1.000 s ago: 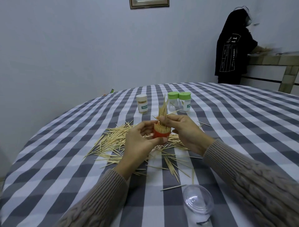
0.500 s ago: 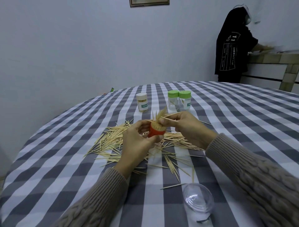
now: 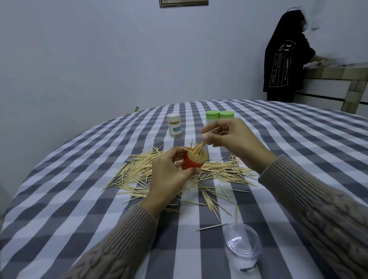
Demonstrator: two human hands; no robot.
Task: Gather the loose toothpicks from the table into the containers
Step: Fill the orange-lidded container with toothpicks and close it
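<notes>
Grey-and-white checked cloth (image 3: 59,199) covers the round table, with a plain pale wall behind it and the bottom edge of a framed picture (image 3: 183,2) at the top. Loose wooden toothpicks (image 3: 135,175) lie scattered over the middle of the cloth, the heap starting left of the hands and spreading out to the right beneath them. Beyond the heap, toward the far edge, stands a small clear jar with a white lid (image 3: 174,125), packed with toothpicks and upright. The left hand (image 3: 169,177), in a beige knitted sleeve, curls its fingers and thumb round a small red plastic container (image 3: 192,165), holding it above the heap with its open mouth tilted slightly; the container is crammed with toothpicks standing on end, some poking out higher than the rest. Just behind it, two clear jars with green lids (image 3: 219,115) stand touching side by side, their lower parts hidden by the right hand. The right hand (image 3: 231,139) hovers just above the red container, thumb and fingers pinching the tops of a few toothpicks that stick up from it. Near the front edge a clear plastic dome-shaped lid (image 3: 243,242) lies on the cloth, with a few single toothpicks just beside it. Far right, a person in a black printed top (image 3: 282,59) stands at a tiled counter (image 3: 338,73).
</notes>
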